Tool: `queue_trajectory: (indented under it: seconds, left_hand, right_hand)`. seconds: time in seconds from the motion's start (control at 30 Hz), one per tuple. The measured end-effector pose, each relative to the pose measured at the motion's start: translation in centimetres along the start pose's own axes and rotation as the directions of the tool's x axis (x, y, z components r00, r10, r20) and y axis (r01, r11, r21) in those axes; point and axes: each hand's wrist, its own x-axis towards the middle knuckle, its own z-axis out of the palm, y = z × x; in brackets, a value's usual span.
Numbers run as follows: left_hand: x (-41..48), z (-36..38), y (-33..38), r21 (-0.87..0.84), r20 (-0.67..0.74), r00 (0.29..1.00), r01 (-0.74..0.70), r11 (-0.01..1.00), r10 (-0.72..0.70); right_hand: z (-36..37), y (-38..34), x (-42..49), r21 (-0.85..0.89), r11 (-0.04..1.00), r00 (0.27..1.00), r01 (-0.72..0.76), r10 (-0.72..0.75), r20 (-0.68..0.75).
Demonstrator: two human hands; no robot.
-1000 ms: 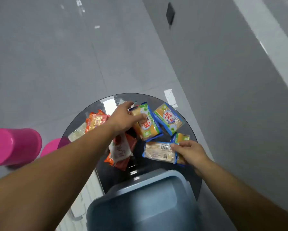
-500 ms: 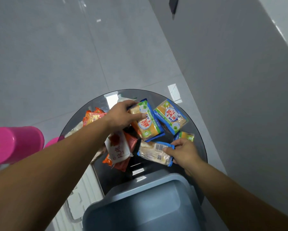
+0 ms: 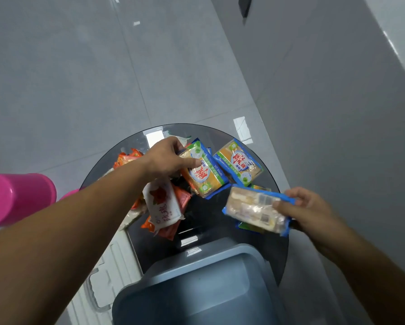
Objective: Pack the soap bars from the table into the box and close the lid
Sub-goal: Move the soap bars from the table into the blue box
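A: While the left grip curls round the yellow soap bar near the far edge of the worktop, what has the other got?

B: The right grip pinches the pale soap bar by its end, thumb on top, near the right edge. The grey box stands open at the near edge.

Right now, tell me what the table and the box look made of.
Table: dark tinted glass, glossy; it is see-through and mirrors bright lights. Box: likely grey-blue plastic, smooth with a dull sheen, moulded with rounded corners.
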Motion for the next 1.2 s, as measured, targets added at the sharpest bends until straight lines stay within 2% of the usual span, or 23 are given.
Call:
queue_trajectory:
  seconds: [0.2, 0.33, 0.47, 0.67, 0.83, 1.07, 1.2]
  left_hand:
    - [-0.1, -0.1, 0.1, -0.02, 0.02, 1.0, 0.02, 1.0, -0.019]
    - [-0.5, -0.2, 0.4, -0.037, 0.047, 0.998, 0.043, 0.998, -0.041]
    - [-0.6, -0.4, 0.5, -0.005, 0.056, 0.997, 0.062, 0.998, -0.061]
    - [-0.4, -0.3, 1.2, 0.029, 0.058, 0.995, 0.079, 0.996, -0.08]
    - [-0.3, -0.6, 2.2, 0.081, 0.089, 0.991, 0.09, 0.993, -0.097]
    - [-0.3, -0.1, 3.0, 0.116, 0.109, 0.986, 0.111, 0.987, -0.124]
    - [-0.1, 0.1, 2.1, 0.126, 0.083, 0.989, 0.113, 0.986, -0.124]
  right_hand:
    - [-0.2, -1.7, 2.3, 0.333, 0.942, 0.997, 0.051, -0.03, -0.068]
    - [2.8, -2.1, 5.4, 0.439, 0.899, 0.999, 0.01, 0.009, -0.041]
    - [4.2, -2.0, 6.7, 0.393, 0.919, 0.997, -0.021, 0.05, -0.063]
    - [5.8, -1.9, 7.5, 0.115, 0.993, 0.974, 0.032, -0.004, -0.229]
    - [6.4, -1.7, 8.4, 0.188, 0.978, 0.978, -0.091, 0.123, -0.168]
    - [6.5, -1.6, 9.3, 0.31, 0.948, 0.991, -0.067, 0.1, -0.089]
    - [6.2, -1.6, 9.2, 0.305, 0.95, 0.994, -0.061, 0.088, -0.073]
